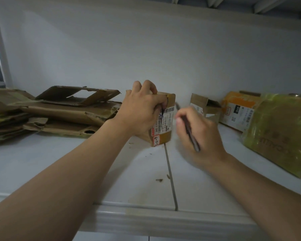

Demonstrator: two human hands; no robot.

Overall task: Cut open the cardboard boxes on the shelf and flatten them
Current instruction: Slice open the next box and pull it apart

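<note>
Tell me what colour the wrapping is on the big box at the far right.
Yellow-green on the big box, best in the head view.

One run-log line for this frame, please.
left hand grips small labelled box on shelf | right hand holds dark slim tool beside box, blurred | flattened cardboard stacked left | more boxes right

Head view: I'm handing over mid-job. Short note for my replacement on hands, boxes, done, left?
Left hand grips the small labelled box, standing on the shelf.
Right hand holds a slim dark tool, blurred, just right of it.
Done: flattened cardboard stacked far left.
Left: this box, then the open small box, orange box and green-wrapped box to the right.
</note>
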